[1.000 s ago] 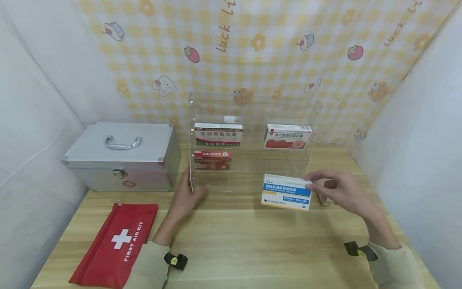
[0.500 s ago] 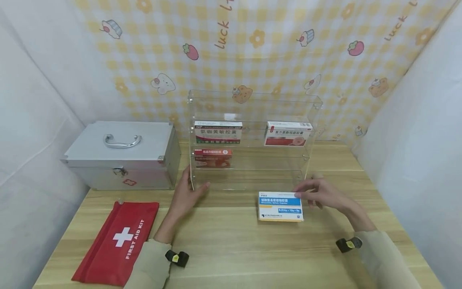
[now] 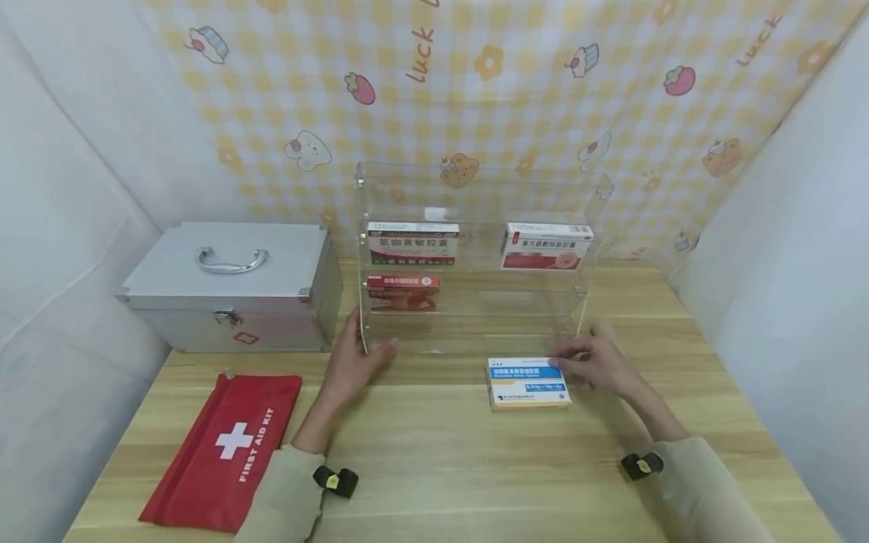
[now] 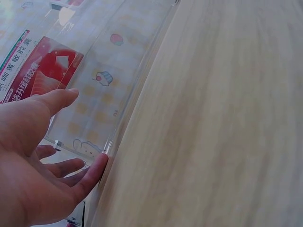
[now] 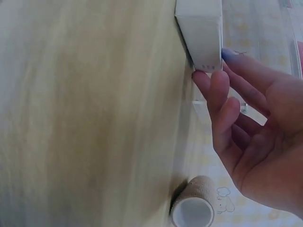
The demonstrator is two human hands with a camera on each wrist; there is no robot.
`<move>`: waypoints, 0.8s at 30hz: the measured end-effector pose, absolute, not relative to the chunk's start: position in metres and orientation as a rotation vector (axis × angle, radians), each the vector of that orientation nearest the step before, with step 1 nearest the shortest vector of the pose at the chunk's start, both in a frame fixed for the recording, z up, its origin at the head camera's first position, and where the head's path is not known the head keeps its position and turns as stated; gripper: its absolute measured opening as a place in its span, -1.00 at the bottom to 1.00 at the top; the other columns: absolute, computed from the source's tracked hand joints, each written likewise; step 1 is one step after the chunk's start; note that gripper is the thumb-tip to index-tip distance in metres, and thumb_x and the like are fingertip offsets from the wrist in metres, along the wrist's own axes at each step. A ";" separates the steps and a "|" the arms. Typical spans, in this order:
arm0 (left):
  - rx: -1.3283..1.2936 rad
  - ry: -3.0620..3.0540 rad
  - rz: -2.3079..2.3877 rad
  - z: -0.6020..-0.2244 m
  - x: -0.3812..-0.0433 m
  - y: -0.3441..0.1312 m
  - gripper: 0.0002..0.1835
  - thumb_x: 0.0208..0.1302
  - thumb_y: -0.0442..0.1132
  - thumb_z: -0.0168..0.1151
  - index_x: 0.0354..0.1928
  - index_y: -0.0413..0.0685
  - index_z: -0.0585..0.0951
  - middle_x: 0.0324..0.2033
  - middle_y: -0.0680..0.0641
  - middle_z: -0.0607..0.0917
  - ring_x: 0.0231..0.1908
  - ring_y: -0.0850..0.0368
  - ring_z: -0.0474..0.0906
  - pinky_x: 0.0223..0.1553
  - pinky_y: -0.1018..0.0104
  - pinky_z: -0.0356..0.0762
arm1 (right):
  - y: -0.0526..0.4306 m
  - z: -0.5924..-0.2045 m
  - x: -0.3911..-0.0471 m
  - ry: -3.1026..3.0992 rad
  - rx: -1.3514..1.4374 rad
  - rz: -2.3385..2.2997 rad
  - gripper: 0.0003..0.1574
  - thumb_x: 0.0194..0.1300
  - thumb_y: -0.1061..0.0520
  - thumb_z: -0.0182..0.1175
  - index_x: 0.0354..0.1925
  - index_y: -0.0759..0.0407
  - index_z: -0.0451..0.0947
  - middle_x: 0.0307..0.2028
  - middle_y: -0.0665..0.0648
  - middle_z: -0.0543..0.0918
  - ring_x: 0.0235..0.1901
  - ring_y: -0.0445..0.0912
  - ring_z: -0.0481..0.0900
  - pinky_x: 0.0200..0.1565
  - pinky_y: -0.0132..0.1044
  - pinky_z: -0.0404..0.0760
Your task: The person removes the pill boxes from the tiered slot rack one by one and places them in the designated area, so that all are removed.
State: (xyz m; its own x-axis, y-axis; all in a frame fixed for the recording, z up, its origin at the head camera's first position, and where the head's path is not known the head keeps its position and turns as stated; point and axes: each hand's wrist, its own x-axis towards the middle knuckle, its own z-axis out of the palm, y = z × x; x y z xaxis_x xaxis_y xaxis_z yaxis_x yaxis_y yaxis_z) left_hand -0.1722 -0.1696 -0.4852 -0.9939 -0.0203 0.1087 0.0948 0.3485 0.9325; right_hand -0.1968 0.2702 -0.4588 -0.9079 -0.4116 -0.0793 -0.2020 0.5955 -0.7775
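Note:
My right hand [image 3: 600,367] pinches the right end of a white-and-blue medicine box [image 3: 526,386], low over the wooden table in front of the clear acrylic shelf [image 3: 468,343]. In the right wrist view, the fingers lie under the box's white end flap [image 5: 201,42] with the thumb on its other side. At the shelf's lower left corner is my left hand [image 3: 349,369], its thumb stretched in front and its fingers against the outside of the side panel. On the shelf stand a green-and-maroon medicine box [image 3: 413,249], a red-and-white one [image 3: 548,253] and, a tier lower, a red one [image 3: 403,294].
A silver metal case [image 3: 224,302] with a top handle stands left of the shelf. In front of it lies a red first aid pouch [image 3: 231,452]. A tan roll [image 5: 196,203], seemingly bandage, sits by the right hand. A checked cloth [image 3: 502,90] hangs behind.
My right hand has brought the white-and-blue box down and slightly left, to near the tabletop, where it lies flatter. The left hand has stayed at the shelf's corner.

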 end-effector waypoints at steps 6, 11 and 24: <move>-0.036 -2.525 -1.712 -0.484 -0.172 -0.170 -0.03 0.24 0.04 0.36 0.54 0.09 0.00 0.39 -0.22 0.28 0.33 -0.10 0.25 0.25 -0.09 0.32 | 0.269 -0.461 -0.196 2.610 -0.428 -1.203 -0.82 0.27 0.09 0.35 -0.15 0.08 0.72 -0.33 0.07 0.70 -0.67 0.01 0.54 -0.77 -0.42 0.33; -0.038 -2.510 -1.729 -0.484 -0.172 -0.170 -0.04 0.25 0.02 0.37 0.54 0.07 0.01 0.38 -0.25 0.29 0.30 -0.15 0.29 0.21 -0.11 0.37 | 0.270 -0.461 -0.196 2.606 -0.443 -1.209 -0.83 0.28 0.11 0.34 -0.14 0.08 0.72 -0.32 0.08 0.71 -0.67 0.04 0.56 -0.77 -0.42 0.34; -0.055 -2.494 -1.719 -0.486 -0.171 -0.169 -0.03 0.23 -0.04 0.39 0.53 0.03 0.02 0.36 -0.27 0.32 0.26 -0.21 0.35 0.17 -0.10 0.41 | 0.269 -0.463 -0.194 2.609 -0.463 -1.215 -0.77 0.28 0.08 0.34 -0.11 0.12 0.71 -0.25 0.13 0.72 -0.59 0.04 0.63 -0.76 -0.41 0.39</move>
